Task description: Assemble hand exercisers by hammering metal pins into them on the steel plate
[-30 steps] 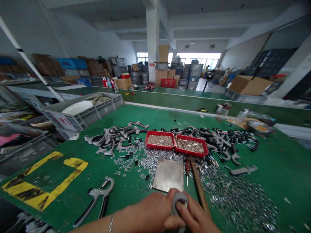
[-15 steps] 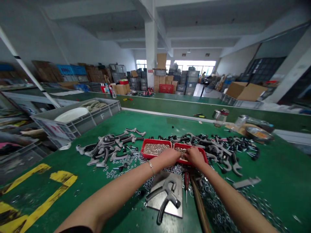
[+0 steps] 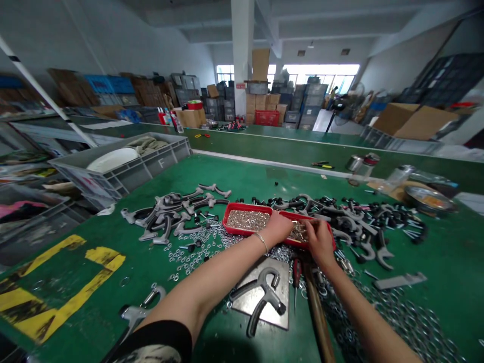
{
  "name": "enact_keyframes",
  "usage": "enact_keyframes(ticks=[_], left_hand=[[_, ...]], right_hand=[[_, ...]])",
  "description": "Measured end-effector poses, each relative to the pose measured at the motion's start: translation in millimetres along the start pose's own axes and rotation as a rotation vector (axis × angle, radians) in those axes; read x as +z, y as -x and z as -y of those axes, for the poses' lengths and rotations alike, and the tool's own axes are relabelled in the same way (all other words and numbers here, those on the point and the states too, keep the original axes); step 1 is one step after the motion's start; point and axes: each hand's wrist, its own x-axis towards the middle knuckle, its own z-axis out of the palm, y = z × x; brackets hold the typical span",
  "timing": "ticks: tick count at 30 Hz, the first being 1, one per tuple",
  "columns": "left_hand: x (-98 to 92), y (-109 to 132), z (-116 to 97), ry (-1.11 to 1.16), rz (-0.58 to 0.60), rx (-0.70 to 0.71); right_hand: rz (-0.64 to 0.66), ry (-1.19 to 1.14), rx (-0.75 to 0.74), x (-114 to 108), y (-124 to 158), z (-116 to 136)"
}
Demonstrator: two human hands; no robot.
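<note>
- Newly on the steel plate (image 3: 274, 319) since a second ago: one hand-grip exerciser (image 3: 268, 291), freeing left hand (image 3: 279, 228) and right hand (image 3: 320, 242).
- Beyond, both reach into a red tray (image 3: 296, 244) of metal pins (image 3: 298, 232), fingers curled; cannot tell whether pinching any.

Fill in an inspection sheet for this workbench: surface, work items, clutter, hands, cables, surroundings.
Surface: green tabletop, yellow-black tape at left.
Work items: hooked gray clamp frame with black grips lying on metal plate; small metal pins in right red tray.
Clutter: metal rings, red-handled screwdriver and wooden handle right of the plate.
Hands: left hand and right hand both at the right red tray; grip unclear.
Cables: nothing seen.
Surroundings: gray crate, open cardboard box.
</note>
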Motion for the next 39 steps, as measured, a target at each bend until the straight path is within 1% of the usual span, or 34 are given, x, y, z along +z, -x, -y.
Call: enact_keyframes(ticks=[1, 2, 5, 7, 8, 10, 12, 14, 16, 18, 20, 22, 24, 27, 30, 32, 34, 37, 39], left_hand=[[-2.1, 4, 0, 0.005, -0.011, -0.025], [-4.2, 7, -1, 0.019, -0.029, -0.051], [-10.5, 17, -8, 0.088, -0.102, -0.111], [-15.1, 25, -16, 0.152, -0.155, -0.138], [-17.6, 30, -20, 0.188, -0.181, -0.147], [-22.9, 45, -28, 0.264, -0.228, -0.161], [-27.7, 68, -31, 0.327, -0.262, -0.172], [-31.3, 99, -30, 0.402, -0.306, -0.193], [-33.5, 134, -24, 0.526, -0.36, -0.235], [-34.2, 169, -16, 0.699, -0.385, -0.312], [-33.9, 198, -9, 0.897, -0.362, -0.423], [-33.2, 220, -4, 1.075, -0.35, -0.531], [-33.1, 234, -2, 1.17, -0.361, -0.601], [-34.5, 244, -3, 1.163, -0.355, -0.658], [-35.1, 244, -9, 1.103, -0.309, -0.652], [-32.8, 240, -16, 1.008, -0.272, -0.606], [-27.4, 232, -24, 0.868, -0.246, -0.529], [-14.6, 215, -35, 0.685, -0.25, -0.416], [-5.0, 204, -39, 0.598, -0.244, -0.386]], right_hand=[[0.011, -0.049, 0.006, -3, 17, 6], [0.053, -0.101, 0.006, -5, 36, 11], [0.267, -0.284, 0.019, -4, 91, 20], [0.366, -0.388, 0.047, 0, 113, 20], [0.383, -0.417, 0.061, 2, 118, 19], [0.384, -0.425, 0.07, 4, 119, 16], [0.385, -0.408, 0.061, 3, 113, 13], [0.384, -0.363, 0.035, 3, 107, 11], [0.389, -0.313, 0.004, 5, 104, 10], [0.399, -0.272, -0.009, 9, 104, 11], [0.412, -0.232, -0.006, 12, 104, 13], [0.428, -0.178, -0.009, 14, 102, 16], [0.453, -0.105, -0.029, 13, 99, 17], [0.485, 0.037, -0.079, 12, 92, 19], [0.5, 0.208, -0.139, 13, 87, 23], [0.506, 0.326, -0.186, 16, 87, 29], [0.515, 0.432, -0.237, 21, 87, 39], [0.539, 0.551, -0.292, 26, 86, 51], [0.565, 0.595, -0.302, 22, 83, 53]])
